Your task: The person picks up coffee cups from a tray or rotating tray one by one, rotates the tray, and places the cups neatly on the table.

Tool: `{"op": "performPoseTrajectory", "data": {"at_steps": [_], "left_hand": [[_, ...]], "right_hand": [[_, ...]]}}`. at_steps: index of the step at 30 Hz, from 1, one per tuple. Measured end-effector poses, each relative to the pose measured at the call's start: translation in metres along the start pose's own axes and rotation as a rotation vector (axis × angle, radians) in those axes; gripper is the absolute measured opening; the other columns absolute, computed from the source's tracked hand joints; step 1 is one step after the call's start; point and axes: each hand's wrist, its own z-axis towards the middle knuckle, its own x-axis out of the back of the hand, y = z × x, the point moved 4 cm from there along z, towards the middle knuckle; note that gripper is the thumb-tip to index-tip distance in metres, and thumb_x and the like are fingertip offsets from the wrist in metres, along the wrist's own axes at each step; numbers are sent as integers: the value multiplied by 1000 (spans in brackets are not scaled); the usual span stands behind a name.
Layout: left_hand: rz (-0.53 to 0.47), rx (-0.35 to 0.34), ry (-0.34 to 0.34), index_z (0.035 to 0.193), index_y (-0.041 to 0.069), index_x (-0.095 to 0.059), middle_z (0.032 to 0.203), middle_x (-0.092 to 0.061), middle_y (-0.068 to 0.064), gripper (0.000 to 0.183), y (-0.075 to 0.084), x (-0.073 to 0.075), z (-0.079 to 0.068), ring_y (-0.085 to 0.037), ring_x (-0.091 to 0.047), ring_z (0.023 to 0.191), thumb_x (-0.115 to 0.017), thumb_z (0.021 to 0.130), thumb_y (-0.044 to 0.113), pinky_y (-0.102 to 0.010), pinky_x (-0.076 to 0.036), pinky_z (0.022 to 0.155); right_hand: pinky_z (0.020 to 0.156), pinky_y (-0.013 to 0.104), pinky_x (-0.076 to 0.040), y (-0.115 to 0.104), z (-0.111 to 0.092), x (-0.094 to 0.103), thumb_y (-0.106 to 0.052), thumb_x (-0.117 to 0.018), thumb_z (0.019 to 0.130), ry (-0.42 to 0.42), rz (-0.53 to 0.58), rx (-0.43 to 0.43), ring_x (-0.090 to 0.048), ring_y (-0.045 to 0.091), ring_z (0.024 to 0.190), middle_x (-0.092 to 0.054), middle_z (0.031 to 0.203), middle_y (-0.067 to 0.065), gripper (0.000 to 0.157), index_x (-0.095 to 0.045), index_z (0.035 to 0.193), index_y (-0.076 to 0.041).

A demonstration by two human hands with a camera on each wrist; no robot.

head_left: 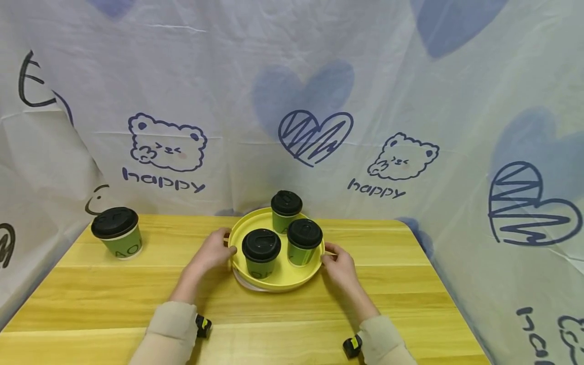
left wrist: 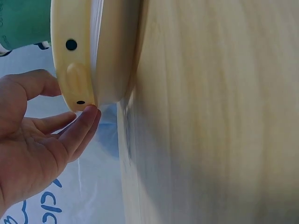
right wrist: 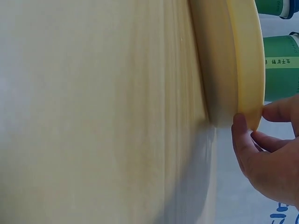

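Note:
A round yellow tray (head_left: 285,276) with a low raised rim sits on a paler round base (head_left: 248,285). Three green paper cups with black lids stand upright on it: a front-left cup (head_left: 261,253), a right cup (head_left: 304,243) and a back cup (head_left: 286,210). My left hand (head_left: 213,252) pinches the tray's left rim, thumb on top and fingers (left wrist: 86,122) underneath, in the left wrist view. On the opposite side my right hand (head_left: 341,266) holds the rim the same way, its fingertips (right wrist: 240,123) below the yellow edge.
Another green cup with a black lid (head_left: 119,234) stands at the back left of the wooden table (head_left: 274,332). Behind the table's far edge hangs a pale cloth (head_left: 237,66) printed with hearts and bears; more cloth hangs at both sides.

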Motion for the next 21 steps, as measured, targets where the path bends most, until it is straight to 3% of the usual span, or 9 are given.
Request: {"op": "performPoseTrajectory", "data": {"at_steps": [10,17,21], "left_hand": [[-1,-38,18,141,-20,-45,140,-51,-41,56,6,1,-13,-50,-63,117,-61,91,-1,-52,-56,99],[-32,-23,13,142,-20,-43,144,-44,-41,61,7,-1,-24,-48,-62,118,-66,88,-4,-50,-57,99],[-44,-34,20,140,-21,-44,143,-45,-42,62,9,-2,-29,-49,-63,116,-67,86,-2,-50,-57,98]], "right_hand": [[77,24,-56,-1,-12,1,-5,-63,97,-12,-20,13,-67,23,103,-68,124,24,45,-57,140,7],[69,25,-56,-5,-22,-1,-1,-64,94,-51,32,28,-68,21,87,-69,115,27,51,-51,141,13],[68,26,-57,-8,-27,-2,0,-65,92,-71,35,53,-70,21,85,-64,122,29,54,-48,141,16]]}}
